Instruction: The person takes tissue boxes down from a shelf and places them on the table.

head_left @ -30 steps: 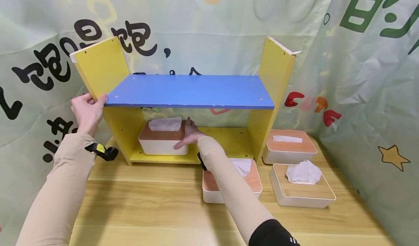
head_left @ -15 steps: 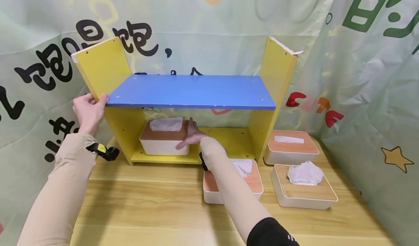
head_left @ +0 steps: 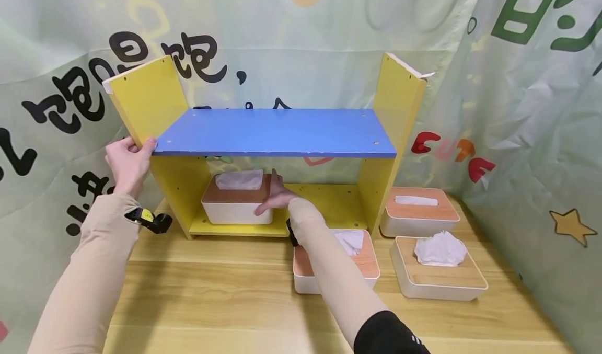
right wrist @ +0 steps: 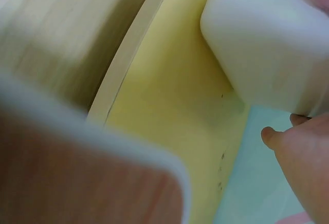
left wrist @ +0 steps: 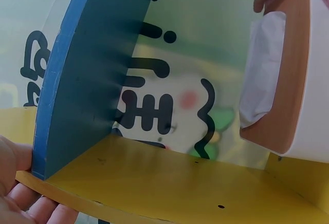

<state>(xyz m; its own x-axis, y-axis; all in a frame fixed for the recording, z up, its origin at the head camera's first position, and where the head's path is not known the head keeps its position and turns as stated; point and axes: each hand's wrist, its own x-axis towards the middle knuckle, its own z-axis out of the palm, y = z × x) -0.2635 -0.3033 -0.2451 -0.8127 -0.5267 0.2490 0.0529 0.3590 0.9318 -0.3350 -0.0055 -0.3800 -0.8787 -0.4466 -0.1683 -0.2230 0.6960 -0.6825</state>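
Observation:
A yellow and blue shelf unit [head_left: 282,132] stands on the table. My left hand [head_left: 128,163] grips the front edge of its left side panel, beside the end of the blue board; the left wrist view shows the fingers [left wrist: 54,215] bent around that edge. On the yellow bottom board, near the left side, sits a white tissue box [head_left: 232,213] with a wooden lid and a tissue sticking up. My right hand [head_left: 276,193] holds the box's right end, thumb on the front face and fingers over the far side. In the right wrist view, the hand [right wrist: 308,157] is partly cut off.
Right of the shelf are more wood-lidded tissue boxes: one [head_left: 420,226] beside its right panel, another [head_left: 439,288] nearer. A third box [head_left: 303,283] lies partly under my right forearm. A printed cloth [head_left: 301,77] hangs behind the wooden table [head_left: 226,301].

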